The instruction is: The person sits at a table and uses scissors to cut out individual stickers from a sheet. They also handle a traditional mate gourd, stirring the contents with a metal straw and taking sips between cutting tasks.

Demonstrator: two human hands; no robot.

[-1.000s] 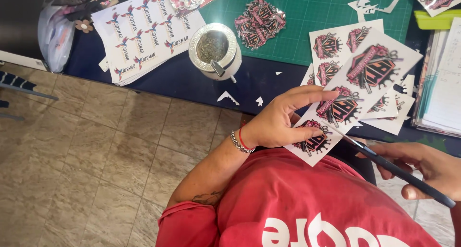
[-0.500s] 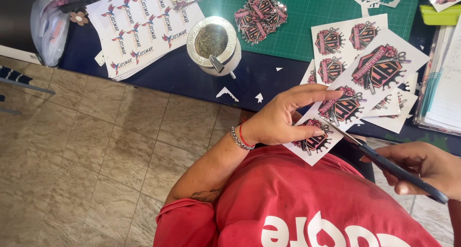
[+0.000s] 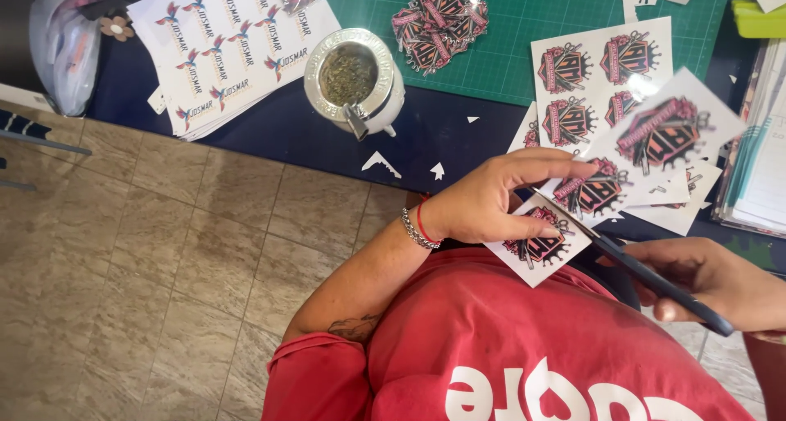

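The left hand (image 3: pixel 483 204) reaches across with fingers (image 3: pixel 557 169) extended and pinching, while the right hand (image 3: pixel 712 278) is curled closed.

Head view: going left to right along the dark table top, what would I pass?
Plastic bag → sheets of bird stickers → cup of herb tea → pile of cut stickers → sheet of pink emblems → stacked papers.

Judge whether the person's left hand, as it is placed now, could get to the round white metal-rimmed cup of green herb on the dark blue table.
Probably yes: the left hand lies near the cup, with only bare table and small paper scraps between. But it holds a printed sticker sheet.
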